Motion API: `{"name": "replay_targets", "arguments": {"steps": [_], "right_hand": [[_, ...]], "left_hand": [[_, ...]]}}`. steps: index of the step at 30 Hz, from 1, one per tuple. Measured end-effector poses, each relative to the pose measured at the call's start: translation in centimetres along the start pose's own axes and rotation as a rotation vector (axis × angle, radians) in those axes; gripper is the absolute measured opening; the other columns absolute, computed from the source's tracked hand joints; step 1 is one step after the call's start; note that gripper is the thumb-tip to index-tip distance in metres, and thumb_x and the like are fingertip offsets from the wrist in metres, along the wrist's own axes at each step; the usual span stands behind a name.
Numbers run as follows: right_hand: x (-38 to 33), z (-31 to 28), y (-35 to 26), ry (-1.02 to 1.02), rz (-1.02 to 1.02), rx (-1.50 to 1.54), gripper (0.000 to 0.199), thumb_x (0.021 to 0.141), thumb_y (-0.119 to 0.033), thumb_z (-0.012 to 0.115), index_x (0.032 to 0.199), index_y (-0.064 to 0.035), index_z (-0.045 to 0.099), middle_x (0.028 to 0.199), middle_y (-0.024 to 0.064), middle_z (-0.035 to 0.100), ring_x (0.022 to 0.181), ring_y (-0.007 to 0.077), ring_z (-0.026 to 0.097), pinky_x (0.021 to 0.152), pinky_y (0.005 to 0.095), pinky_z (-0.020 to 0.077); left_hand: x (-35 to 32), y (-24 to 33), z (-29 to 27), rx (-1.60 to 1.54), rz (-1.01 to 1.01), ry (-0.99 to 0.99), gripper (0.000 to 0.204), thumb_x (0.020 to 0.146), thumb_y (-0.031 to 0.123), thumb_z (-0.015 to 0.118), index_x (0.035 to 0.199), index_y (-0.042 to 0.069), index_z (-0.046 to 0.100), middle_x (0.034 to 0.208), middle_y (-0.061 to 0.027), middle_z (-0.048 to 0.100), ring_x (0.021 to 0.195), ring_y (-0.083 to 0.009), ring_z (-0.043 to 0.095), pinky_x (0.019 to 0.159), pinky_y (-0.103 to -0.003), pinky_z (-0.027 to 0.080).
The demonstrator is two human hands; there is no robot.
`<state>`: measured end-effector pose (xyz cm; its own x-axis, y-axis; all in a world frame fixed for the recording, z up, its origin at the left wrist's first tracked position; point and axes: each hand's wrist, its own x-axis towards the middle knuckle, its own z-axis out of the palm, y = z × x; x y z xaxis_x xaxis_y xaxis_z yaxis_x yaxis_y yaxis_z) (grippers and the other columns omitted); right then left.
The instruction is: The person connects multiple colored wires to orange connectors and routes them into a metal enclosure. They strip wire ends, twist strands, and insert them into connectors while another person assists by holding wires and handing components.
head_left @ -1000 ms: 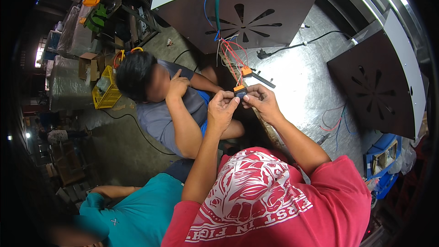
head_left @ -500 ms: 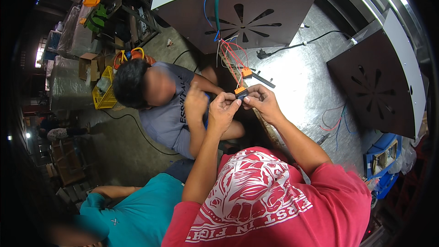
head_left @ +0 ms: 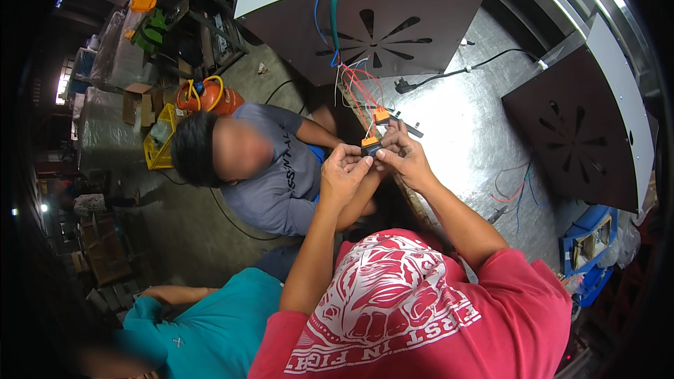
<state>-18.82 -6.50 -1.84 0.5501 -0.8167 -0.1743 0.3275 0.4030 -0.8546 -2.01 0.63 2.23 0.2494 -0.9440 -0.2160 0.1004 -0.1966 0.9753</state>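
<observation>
Two bare hands meet over the edge of a metal worktop (head_left: 456,168), a small orange-and-black component (head_left: 371,144) held between them. The left hand (head_left: 342,173) pinches its left end, thumb and fingers closed to the narrow thickness of the part. The right hand (head_left: 408,161) closes on the opposite end, its thumb against the black side; how its index finger and the rest sit behind the part cannot be told from this angle.

The component lies right at the fingertips, with neither hand nearer than the other. Its longer side appears to run across from hand to hand, its orange face turned away from the wearer, toward red and white wires (head_left: 359,84) that lead up to a large, dark-panelled cabinet (head_left: 439,24).

Just beyond the right hand's raised fingers, farther from the wearer and slightly to the right, sits a second orange-topped component (head_left: 382,115), wired from the same bundle. A black strip (head_left: 411,128) lies beside it. To the left, a person in a grey shirt (head_left: 263,168) sits close by.
</observation>
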Motion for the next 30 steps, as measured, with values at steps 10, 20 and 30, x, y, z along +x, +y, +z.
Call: {"name": "replay_targets", "arguments": {"steps": [10, 20, 30], "right_hand": [[-0.6, 0.8, -0.3, 0.078, 0.081, 0.128, 0.022, 0.095, -0.013, 0.07, 0.104, 0.0001, 0.055, 0.1, 0.0113, 0.068, 0.089, 0.0139, 0.069, 0.073, 0.0278, 0.0619], [-1.3, 0.5, 0.0, 0.075, 0.154, 0.115, 0.026, 0.095, -0.013, 0.07, 0.109, 0.0002, 0.053, 0.099, 0.0115, 0.067, 0.083, 0.017, 0.07, 0.072, 0.028, 0.0614], [-2.0, -0.1, 0.6, 0.006, 0.146, 0.08, 0.026, 0.094, -0.009, 0.068, 0.112, -0.0015, 0.052, 0.1, 0.0103, 0.066, 0.085, 0.0161, 0.068, 0.075, 0.0297, 0.0606]], "left_hand": [[-0.6, -0.4, 1.0, 0.403, 0.239, 0.024, 0.014, 0.09, 0.004, 0.07, 0.101, -0.003, 0.064, 0.097, -0.0094, 0.069, 0.085, -0.0136, 0.069, 0.077, -0.028, 0.058], [1.4, -1.5, -0.4, 0.161, -0.036, 0.145, 0.02, 0.099, 0.018, 0.064, 0.107, -0.001, 0.064, 0.091, -0.0033, 0.067, 0.079, -0.0085, 0.063, 0.069, -0.024, 0.052], [3.5, -1.8, -0.4, 0.094, -0.353, 0.078, 0.022, 0.097, 0.025, 0.068, 0.103, 0.003, 0.066, 0.084, -0.0002, 0.064, 0.07, -0.006, 0.057, 0.057, -0.02, 0.047]]}}
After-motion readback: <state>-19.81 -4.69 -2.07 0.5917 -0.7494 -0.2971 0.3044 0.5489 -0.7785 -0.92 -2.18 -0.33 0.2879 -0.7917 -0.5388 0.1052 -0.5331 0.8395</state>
